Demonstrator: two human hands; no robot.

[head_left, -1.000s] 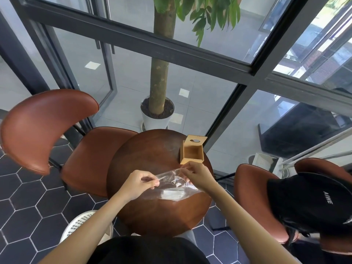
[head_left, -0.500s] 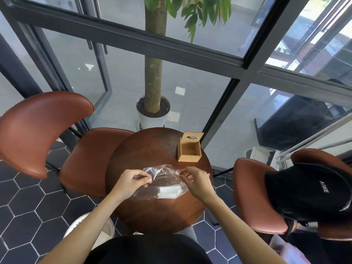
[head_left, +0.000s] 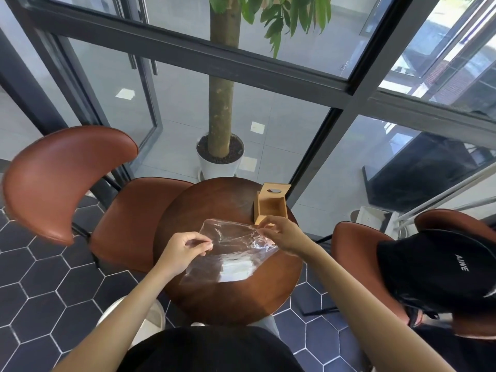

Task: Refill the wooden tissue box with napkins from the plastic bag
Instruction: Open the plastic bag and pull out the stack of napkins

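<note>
Bare forearms, no sleeves showing — a black top (head_left: 209, 350) below.

The round table (head_left: 230, 299) is showing a dark reddish-brown wood grain. The tissue box (head_left: 271, 208) is showing pale honey-tan wood. The plastic bag (head_left: 228, 242) is appearing clear with white glare streaks; the napkins (head_left: 236, 269) inside are reading white. The chairs (head_left: 61, 178) are showing rust-brown leather. The floor (head_left: 40, 285) is displaying dark navy hexagon tiles with white grout. The cap (head_left: 440, 269) is appearing black with white lettering. The plant pot (head_left: 220, 170) is reading white.
</note>
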